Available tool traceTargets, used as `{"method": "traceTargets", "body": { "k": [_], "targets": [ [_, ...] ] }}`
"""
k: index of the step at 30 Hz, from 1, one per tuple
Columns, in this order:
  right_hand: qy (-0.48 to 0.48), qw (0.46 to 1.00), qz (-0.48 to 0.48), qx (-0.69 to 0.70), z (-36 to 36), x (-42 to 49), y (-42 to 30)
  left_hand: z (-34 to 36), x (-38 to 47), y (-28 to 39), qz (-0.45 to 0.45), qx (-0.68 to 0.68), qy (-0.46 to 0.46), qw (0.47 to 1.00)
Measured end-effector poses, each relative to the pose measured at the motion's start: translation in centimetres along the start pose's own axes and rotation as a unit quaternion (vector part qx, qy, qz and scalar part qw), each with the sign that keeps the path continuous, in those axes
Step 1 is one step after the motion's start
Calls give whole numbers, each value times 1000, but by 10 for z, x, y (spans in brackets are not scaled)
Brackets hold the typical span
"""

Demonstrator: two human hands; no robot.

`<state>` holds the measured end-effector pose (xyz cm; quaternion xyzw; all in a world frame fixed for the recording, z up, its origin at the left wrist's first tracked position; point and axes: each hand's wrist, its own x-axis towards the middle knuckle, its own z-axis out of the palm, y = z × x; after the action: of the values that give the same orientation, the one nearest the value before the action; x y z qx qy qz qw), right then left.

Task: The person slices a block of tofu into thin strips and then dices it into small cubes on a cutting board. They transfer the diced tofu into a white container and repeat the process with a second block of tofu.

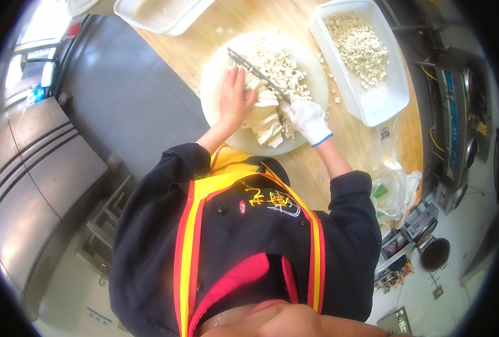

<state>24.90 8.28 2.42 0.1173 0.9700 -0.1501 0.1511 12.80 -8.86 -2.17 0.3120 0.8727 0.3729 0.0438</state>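
Note:
A round white cutting board (216,84) lies on a wooden table. Pale food strips (265,120), of a kind I cannot tell, lie bunched across its middle, and small cubes of it (281,63) are heaped beyond. My left hand (235,94), bare, rests with spread fingers on the strips' upper left part. My right hand (307,116), in a white knit glove with a blue cuff, grips a knife at its handle end. The dark blade (258,72) of the knife runs slantwise to the upper left, between the strips and the cubes.
A white plastic tub (371,105) partly filled with pale cubes stands right of the board; stray cubes lie between. Another plastic container (165,27) stands at the upper left of the wooden table (308,168). Clear plastic bags (388,189) lie at the table's right edge.

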Motion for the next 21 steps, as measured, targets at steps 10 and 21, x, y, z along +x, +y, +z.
{"method": "traceTargets", "body": {
  "k": [10,21],
  "targets": [
    [12,1000,-16,-19,-42,-29,-6,-7,-1,5,-21,-46,27,998],
    [57,998,-31,6,13,0,4,-7,0,5,-19,-52,45,997]
  ]
}}
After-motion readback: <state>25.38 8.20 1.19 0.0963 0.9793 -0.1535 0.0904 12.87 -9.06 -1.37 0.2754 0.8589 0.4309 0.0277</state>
